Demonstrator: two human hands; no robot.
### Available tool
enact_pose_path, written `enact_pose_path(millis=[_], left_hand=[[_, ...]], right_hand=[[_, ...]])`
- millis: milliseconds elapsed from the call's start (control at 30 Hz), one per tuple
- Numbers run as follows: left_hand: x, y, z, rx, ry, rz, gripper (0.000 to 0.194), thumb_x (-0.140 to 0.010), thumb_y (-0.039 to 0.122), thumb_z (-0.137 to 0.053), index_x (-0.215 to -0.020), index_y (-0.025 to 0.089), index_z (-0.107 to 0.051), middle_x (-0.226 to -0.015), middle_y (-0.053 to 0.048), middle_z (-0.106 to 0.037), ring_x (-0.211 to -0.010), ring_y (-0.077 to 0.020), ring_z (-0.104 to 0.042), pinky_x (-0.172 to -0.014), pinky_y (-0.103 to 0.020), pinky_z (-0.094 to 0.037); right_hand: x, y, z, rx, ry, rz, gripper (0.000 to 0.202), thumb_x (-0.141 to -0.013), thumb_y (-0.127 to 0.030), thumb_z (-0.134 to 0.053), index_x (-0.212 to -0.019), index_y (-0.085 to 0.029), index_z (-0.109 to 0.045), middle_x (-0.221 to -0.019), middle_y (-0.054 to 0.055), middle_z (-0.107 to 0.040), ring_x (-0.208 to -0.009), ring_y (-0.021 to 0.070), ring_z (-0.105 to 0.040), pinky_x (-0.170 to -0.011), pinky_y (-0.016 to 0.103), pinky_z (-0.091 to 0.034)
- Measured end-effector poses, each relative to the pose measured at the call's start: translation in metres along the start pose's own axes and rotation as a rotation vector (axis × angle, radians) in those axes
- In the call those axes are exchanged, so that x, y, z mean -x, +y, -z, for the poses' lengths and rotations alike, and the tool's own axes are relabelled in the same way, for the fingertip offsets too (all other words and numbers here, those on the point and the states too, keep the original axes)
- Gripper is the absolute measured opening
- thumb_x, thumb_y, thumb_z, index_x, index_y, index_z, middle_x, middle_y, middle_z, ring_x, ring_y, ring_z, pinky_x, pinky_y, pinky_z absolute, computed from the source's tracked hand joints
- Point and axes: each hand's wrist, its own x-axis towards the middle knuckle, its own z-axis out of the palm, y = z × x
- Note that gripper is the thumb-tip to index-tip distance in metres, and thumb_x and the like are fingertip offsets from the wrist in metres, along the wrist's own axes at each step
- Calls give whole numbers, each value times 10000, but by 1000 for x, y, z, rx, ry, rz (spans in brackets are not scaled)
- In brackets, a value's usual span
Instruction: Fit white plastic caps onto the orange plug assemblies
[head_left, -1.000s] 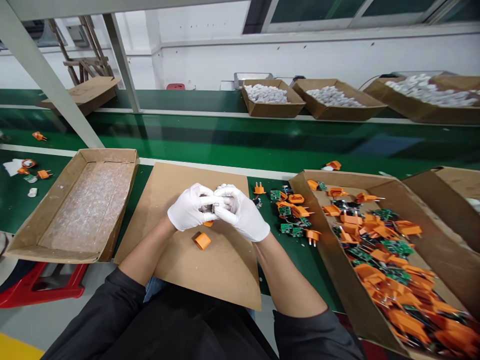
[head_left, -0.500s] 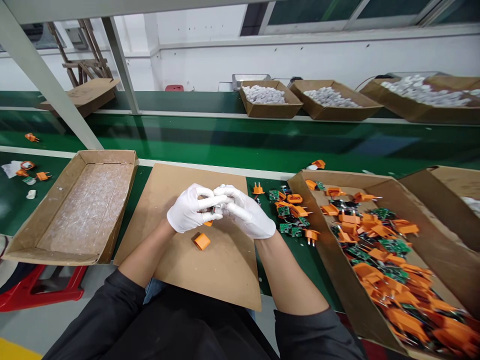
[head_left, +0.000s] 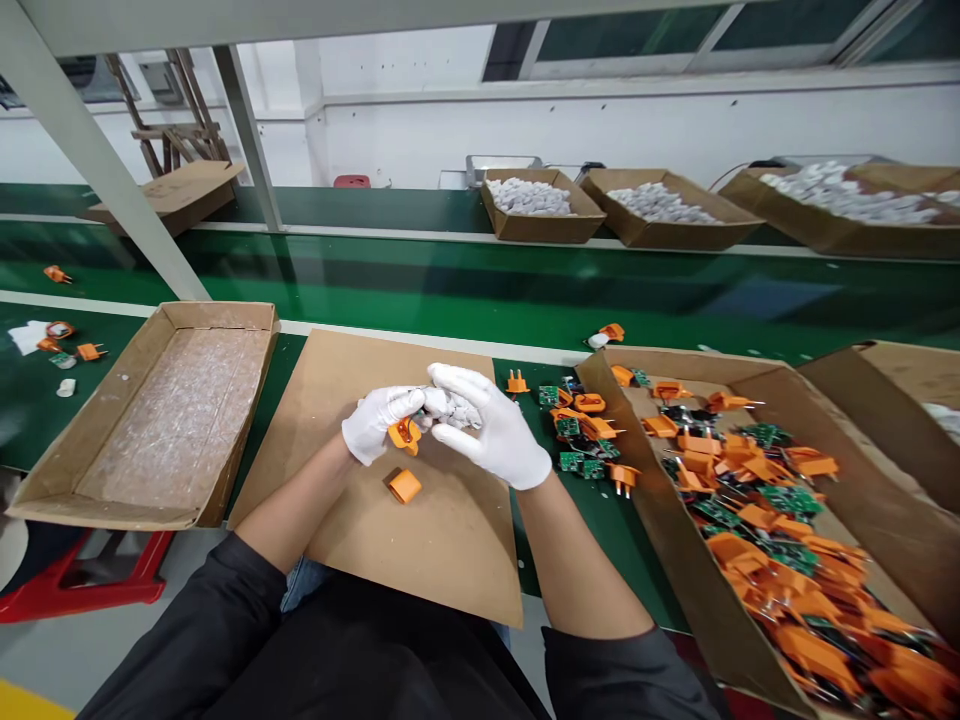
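Both hands wear white gloves, above a brown cardboard sheet. My left hand point(head_left: 382, 424) is closed on an orange plug point(head_left: 405, 435), which hangs below its fingers; a dark wire shows beside the plug. What the fingertips pinch is partly hidden. My right hand point(head_left: 495, 425) is open, thumb and fingers apart. Small white pieces point(head_left: 456, 410) show in a cluster between the two hands, close to the right fingers; I cannot tell whether the right hand touches them. An orange sleeve-like shell point(head_left: 405, 486) lies on the cardboard sheet point(head_left: 420, 550) just below the hands.
At right, a cardboard box point(head_left: 675, 560) holds many orange plugs with green circuit boards. Several more plugs and boards point(head_left: 581, 425) lie beside it. A shallow box point(head_left: 262, 350) with small clear pieces stands at left. Boxes of white parts point(head_left: 544, 228) line the back shelf.
My right hand has come away from the left and opened. My left hand has shifted slightly, bringing the orange plug and the white pieces into sight.
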Motion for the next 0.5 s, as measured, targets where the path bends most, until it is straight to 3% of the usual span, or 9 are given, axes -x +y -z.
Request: enact_pose_path(millis=[100, 233, 367, 500], left_hand=[[-3, -6, 1, 25, 0, 158, 611, -677, 749, -613, -701, 142, -676, -658, -56, -647, -644, -151, -598, -624, -282, -490], [-8, -10, 3, 187, -39, 206, 818, -713, 885, -317, -733, 151, -677, -656, -93, -662, -695, -205, -659, -617, -310, -514], [-11, -16, -1, 83, -55, 133, 683, -802, 783, -370, -816, 174, -678, -764, -99, -702, -767, -227, -676, -664, -351, -534], [-13, -27, 3, -265, 59, 48, 554, -906, 628, -360, -826, 190, -689, -701, -67, -689, -693, -195, -647, -688, -350, -526]], right_hand=[[-1, -4, -6, 34, 25, 14, 253, -750, -413, -735, -958, -275, -696, -1073, 71, -712, -1097, 295, -635, -1023, 499, -464], [-2, -4, -9, -89, 229, -86, 307, -708, -405, -770, -930, -243, -634, -887, 54, -709, -881, 241, -683, -857, 440, -551], [-1, 3, -16, -24, 311, -181, 332, -721, -410, -745, -965, -229, -610, -822, 30, -691, -752, 196, -666, -773, 395, -569], [1, 10, -23, 55, 270, -136, 400, -705, -458, -749, -1017, -247, -615, -1016, 79, -683, -916, 239, -667, -816, 413, -567]])
